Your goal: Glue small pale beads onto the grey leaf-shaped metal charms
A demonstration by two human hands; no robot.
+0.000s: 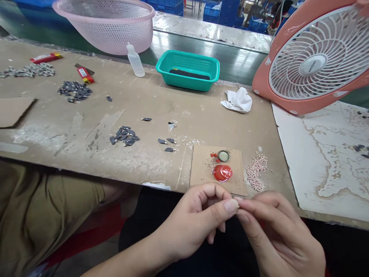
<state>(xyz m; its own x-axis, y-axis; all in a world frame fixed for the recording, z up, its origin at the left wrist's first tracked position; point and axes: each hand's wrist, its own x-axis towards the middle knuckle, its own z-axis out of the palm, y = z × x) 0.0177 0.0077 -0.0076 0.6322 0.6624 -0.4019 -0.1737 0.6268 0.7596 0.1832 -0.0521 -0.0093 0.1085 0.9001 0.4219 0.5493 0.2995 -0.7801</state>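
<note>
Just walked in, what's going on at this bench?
A person holds their left hand and right hand together, fingertips meeting on something too small to make out. Just beyond them, a cardboard square carries a crown cap and a glossy red disc, with small pinkish beads piled beside it.

Glossy red domed plastic disc (222,173) is presenting a smooth surface; crimped metal bottle cap (223,156) is showing a dull sheen; matt brown cardboard sheet (233,161) is reading rough; scuffed fibreboard counter (150,104) is showing a worn, dusty finish.
</note>
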